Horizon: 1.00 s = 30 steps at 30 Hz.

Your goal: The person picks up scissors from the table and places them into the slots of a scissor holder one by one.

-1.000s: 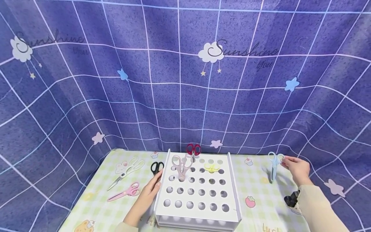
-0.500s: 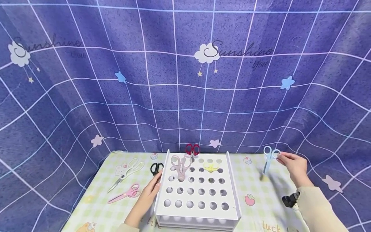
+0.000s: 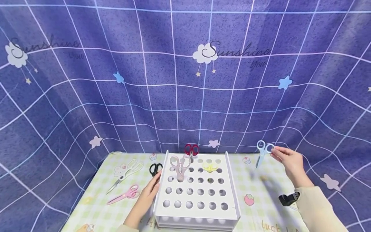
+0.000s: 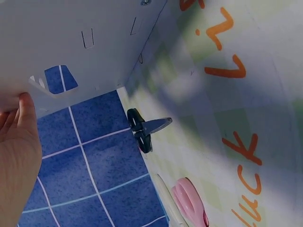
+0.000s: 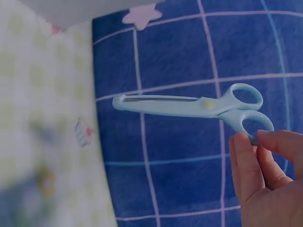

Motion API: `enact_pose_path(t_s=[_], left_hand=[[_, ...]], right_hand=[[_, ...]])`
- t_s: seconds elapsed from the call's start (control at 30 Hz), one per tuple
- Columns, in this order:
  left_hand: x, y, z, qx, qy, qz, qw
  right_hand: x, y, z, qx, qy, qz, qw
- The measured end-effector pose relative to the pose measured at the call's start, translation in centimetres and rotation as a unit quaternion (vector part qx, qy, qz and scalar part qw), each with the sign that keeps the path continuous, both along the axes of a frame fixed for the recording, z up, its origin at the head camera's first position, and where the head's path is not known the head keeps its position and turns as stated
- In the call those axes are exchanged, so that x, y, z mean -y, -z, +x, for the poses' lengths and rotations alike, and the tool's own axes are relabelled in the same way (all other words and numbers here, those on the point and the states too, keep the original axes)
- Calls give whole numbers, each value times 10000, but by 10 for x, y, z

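My right hand (image 3: pixel 290 161) pinches one handle loop of a light blue pair of scissors (image 3: pixel 261 154) and holds it up over the right side of the table. In the right wrist view, the scissors (image 5: pixel 165 106) have their blades closed, with the tip pointing left. My left hand (image 3: pixel 147 195) rests its fingers against the left side wall of a white rack (image 3: pixel 195 211) with rows of round holes. Standing in the rack's holes are red scissors (image 3: pixel 192 150), pale pink scissors (image 3: pixel 181 167) and yellow-handled scissors (image 3: pixel 210 167).
Black-handled scissors (image 3: pixel 155 169) are just left of the rack. Farther left lie white-handled scissors (image 3: pixel 124 174) and pink scissors (image 3: pixel 124 195) on the checked tablecloth (image 3: pixel 98 209). A blue grid-patterned curtain (image 3: pixel 162 96) hangs behind the table.
My right hand has lifted the light blue scissors off the tablecloth and moved them up and left; they now tilt with the tip to the lower left. The left hand stays at the rack.
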State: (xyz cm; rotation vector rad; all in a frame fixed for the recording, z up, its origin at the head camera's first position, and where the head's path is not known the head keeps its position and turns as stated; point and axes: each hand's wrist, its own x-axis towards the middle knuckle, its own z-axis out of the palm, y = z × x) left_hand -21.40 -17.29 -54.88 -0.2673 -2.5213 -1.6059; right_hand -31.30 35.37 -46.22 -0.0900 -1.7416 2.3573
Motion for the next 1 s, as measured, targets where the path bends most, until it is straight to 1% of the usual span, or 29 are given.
enact_pose_path(t_s=[0.1, 0.23, 0.5, 0.63, 0.8, 1.0], left_hand=[[1, 0, 2, 4, 11, -20, 10000], [1, -1, 3, 11, 13, -16, 10000], [1, 0, 5, 131, 50, 78, 9999], [1, 0, 4, 89, 110, 37, 9999], [1, 0, 2, 33, 73, -35, 10000], [-1, 3, -2, 76, 15, -20, 10000]], right_hand=[[9, -8, 5, -191, -159, -111, 9996], [23, -17, 10, -344, -245, -176, 9990], [45, -31, 18, -421, -483, -135, 9979], [55, -37, 23, -510, -530, -160, 9972], [69, -44, 29, -592, -555, -103, 9967], [80, -49, 35, -678, -770, -121, 9947]])
